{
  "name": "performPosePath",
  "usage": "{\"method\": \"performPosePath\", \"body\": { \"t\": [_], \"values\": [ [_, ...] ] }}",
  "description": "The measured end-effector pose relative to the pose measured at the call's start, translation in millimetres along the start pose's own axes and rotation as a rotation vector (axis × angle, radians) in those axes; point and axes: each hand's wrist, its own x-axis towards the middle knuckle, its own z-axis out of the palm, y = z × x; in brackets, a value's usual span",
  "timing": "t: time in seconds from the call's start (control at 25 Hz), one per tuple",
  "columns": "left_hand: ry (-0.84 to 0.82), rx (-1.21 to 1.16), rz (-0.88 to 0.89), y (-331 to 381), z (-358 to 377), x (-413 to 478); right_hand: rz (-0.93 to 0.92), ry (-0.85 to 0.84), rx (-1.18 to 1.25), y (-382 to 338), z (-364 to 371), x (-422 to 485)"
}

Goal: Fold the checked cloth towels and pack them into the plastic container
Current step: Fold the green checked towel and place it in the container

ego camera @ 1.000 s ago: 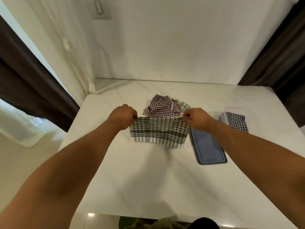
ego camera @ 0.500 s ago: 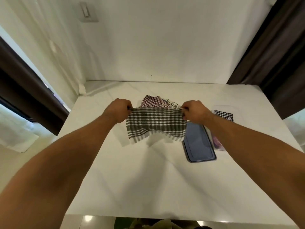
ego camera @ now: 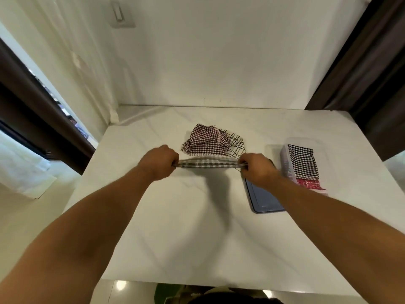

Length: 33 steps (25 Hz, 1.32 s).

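Note:
A grey-green checked towel [ego camera: 208, 162] is stretched taut above the table, seen nearly edge-on as a thin band. My left hand [ego camera: 158, 163] grips its left end and my right hand [ego camera: 256, 168] grips its right end. Behind it lies a crumpled pile of towels, one dark red checked [ego camera: 205, 140] and one white with black lines [ego camera: 235, 144]. At the right stands the clear plastic container [ego camera: 285, 159], holding a folded black-and-white checked towel [ego camera: 303, 161] and a red one [ego camera: 310, 184].
The container's blue-grey lid [ego camera: 263, 197] lies flat on the white table [ego camera: 186, 227], partly under my right wrist. Dark curtains hang at both sides, and a white wall stands close behind the table.
The towel hung down as a broad sheet before; now it is swung up flat and level between my hands, which have stayed at about the same spread.

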Motion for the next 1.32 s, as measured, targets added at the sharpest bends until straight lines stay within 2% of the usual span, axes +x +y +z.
{"method": "performPosePath", "body": {
  "t": [0.12,0.24,0.4,0.52,0.6,0.68,0.8,0.92,1.0,1.16,1.32],
  "values": [
    [-0.235,-0.003,0.079,6.3,58.2,-35.5,0.016,-0.314,-0.183,9.6,55.1,-32.8],
    [-0.505,-0.061,0.112,17.4,106.1,-70.6,0.026,-0.557,-0.157,17.3,93.6,-67.8],
    [-0.535,-0.225,0.064,27.4,115.4,-81.6,0.075,-0.729,-0.129,25.2,106.5,-85.0],
    [-0.534,-0.366,-0.06,24.4,122.4,-74.7,0.135,-0.782,-0.083,22.9,97.9,-82.3],
    [-0.457,-0.485,-0.176,19.4,130.4,-68.7,0.199,-0.725,0.019,26.2,91.9,-77.6],
    [-0.326,-0.666,-0.309,13.4,135.9,-64.9,0.264,-0.537,0.22,30.6,90.8,-72.3],
    [-0.189,-0.84,-0.467,6.8,138.6,-58.2,0.461,-0.284,0.509,31.6,95.3,-63.6],
    [-0.142,-0.862,-0.541,7.5,145.0,-54.7,0.473,-0.222,0.4,33.7,107.8,-52.8],
    [-0.125,-0.811,-0.531,9.1,150.0,-52.8,0.454,-0.214,0.303,29.8,112.0,-48.2],
    [-0.132,-0.783,-0.425,4.4,149.7,-50.7,0.419,-0.077,0.416,25.4,111.2,-42.2],
    [-0.428,-0.688,-0.25,4.3,129.5,-32.0,0.378,-0.038,0.658,9.3,84.6,-15.9]
  ]
}}
